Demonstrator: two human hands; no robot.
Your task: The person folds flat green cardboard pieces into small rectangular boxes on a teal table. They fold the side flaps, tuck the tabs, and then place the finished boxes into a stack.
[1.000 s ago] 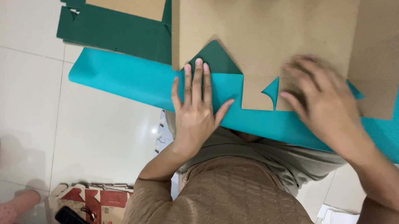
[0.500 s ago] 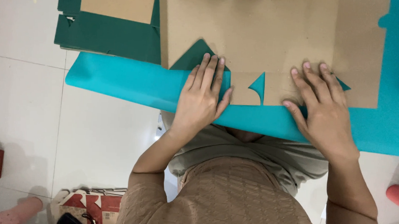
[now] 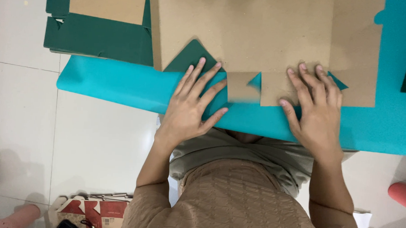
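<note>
Nearest, low in the frame, the person's torso in a tan knit top, with red-patterned paper bags (image 3: 98,211) on the white tile floor (image 3: 98,146) at lower left. Further out, both hands lie flat and open, fingers spread, gripping nothing. Left hand (image 3: 192,104) presses on the teal sheet (image 3: 114,81), fingertips reaching the edge of the brown cardboard piece (image 3: 264,35). Right hand (image 3: 313,106) rests on the cardboard's lower tabs (small teal triangles show through the cutouts). The cardboard sits on the teal sheet, which lies on the floor. Beyond, at upper left, a flattened dark green box (image 3: 95,36) with another brown panel on it. Risk, as a judgement: uneven pressure could let the cardboard slide on the smooth sheet and skew its alignment, or a tab could crease.
</note>
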